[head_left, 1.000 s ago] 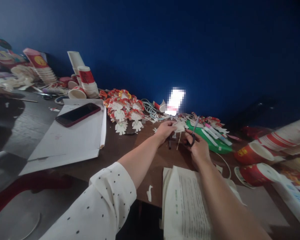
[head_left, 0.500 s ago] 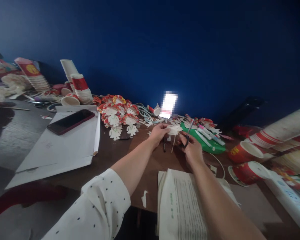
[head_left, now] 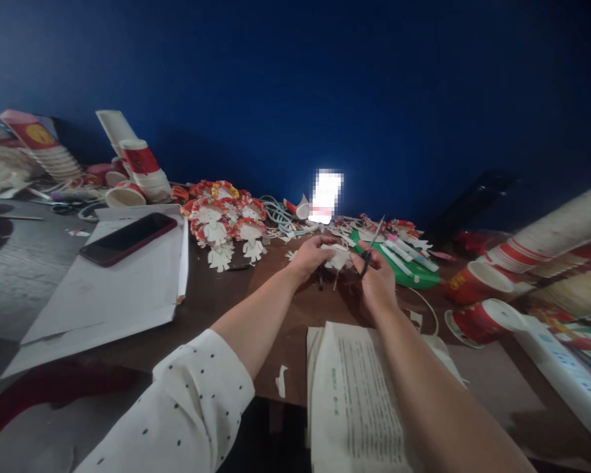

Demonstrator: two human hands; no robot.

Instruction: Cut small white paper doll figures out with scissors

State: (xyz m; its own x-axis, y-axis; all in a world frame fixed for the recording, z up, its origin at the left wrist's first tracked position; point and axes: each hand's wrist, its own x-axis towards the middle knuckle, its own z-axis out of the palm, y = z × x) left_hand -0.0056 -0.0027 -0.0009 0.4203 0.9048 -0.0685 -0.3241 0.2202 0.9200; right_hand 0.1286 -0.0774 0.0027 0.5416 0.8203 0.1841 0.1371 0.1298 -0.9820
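Observation:
My left hand (head_left: 309,261) is closed on a small piece of white cut paper (head_left: 339,259), thumb and fingers pinching its left side. My right hand (head_left: 377,279) grips scissors (head_left: 375,240) by their dark handle, blades pointing up and away from me. Its fingertips meet the right edge of the paper, so both hands touch it. Beneath the paper lie a dark pen-like stick and a thin pale stick, both partly covered. A cluster of paper dolls (head_left: 218,231) with red frilled heads lies to the left of my hands.
A dark phone (head_left: 128,239) rests on a white board (head_left: 103,289) at left. Beyond my hands glows a lit, blurred screen (head_left: 326,197). Markers lie on a green sheet (head_left: 420,278). Paper cups (head_left: 477,282) and a power strip (head_left: 564,368) are at right, a printed booklet (head_left: 357,394) in front.
The whole view has shifted slightly. Both hands stay at the paper; my left fingers now reach further over it, and the paper has turned a little. The scissors remain in my right hand.

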